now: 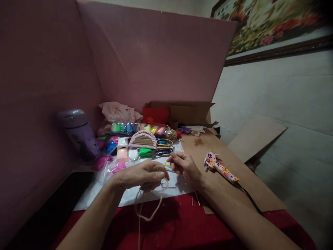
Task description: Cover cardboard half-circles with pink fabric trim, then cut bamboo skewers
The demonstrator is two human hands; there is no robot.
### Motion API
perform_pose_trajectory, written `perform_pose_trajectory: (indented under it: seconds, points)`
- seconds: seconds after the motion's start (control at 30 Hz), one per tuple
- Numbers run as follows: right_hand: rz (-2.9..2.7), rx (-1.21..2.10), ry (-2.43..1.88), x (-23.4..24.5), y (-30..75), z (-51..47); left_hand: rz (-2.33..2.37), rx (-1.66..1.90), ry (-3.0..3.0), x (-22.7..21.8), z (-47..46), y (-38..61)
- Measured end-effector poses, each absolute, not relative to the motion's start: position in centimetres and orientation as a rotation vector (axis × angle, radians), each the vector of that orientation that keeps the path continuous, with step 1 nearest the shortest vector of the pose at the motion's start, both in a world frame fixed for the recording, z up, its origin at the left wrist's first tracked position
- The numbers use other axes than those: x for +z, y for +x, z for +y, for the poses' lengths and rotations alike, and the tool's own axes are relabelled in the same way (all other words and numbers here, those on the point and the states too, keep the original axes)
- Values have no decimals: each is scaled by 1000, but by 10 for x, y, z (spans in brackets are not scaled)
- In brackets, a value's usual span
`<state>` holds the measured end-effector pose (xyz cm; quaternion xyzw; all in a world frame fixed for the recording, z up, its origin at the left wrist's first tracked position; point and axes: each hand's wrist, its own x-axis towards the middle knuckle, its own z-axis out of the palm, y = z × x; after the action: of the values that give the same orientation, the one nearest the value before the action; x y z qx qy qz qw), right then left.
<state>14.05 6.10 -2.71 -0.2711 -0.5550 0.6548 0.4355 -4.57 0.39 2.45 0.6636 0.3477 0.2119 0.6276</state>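
My left hand [147, 175] is closed, its thumb and fingers curled around a length of beige twine [149, 219]. The twine loops below the fingers, and a loose end hangs down over the red cloth. Close by on the right, my right hand [186, 169] has its thumb and forefinger pinched together; what lies between the fingertips, if anything, is too small to make out. A slim yellow stick-like thing [166, 165] shows between the two hands. Beneath them lies white paper [91, 194]. Scissors [165, 151] rest just beyond the fingers.
A flower-patterned glue gun [221, 167] lies on brown cardboard [249, 189] at right, its cord trailing forward. Packets of coloured clay [122, 154] and a half-round pink-edged piece [143, 140] lie behind my hands. A purple bottle [79, 135] stands left; red cloth [125, 225] covers the front.
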Motion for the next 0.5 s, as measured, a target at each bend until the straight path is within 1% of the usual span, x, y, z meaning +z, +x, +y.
perform_pose_trajectory:
  seconds: [0.27,0.37,0.5]
  points:
    - [-1636,1528,-536,-30,132,53,960,710,1576,11,11,-37]
    - [-1697,1479,-487,-34,129,51,1046,727,1525,8,10,-33]
    - [-1834,1385,-574,-38,132,52,1084,702,1491,9,8,-31]
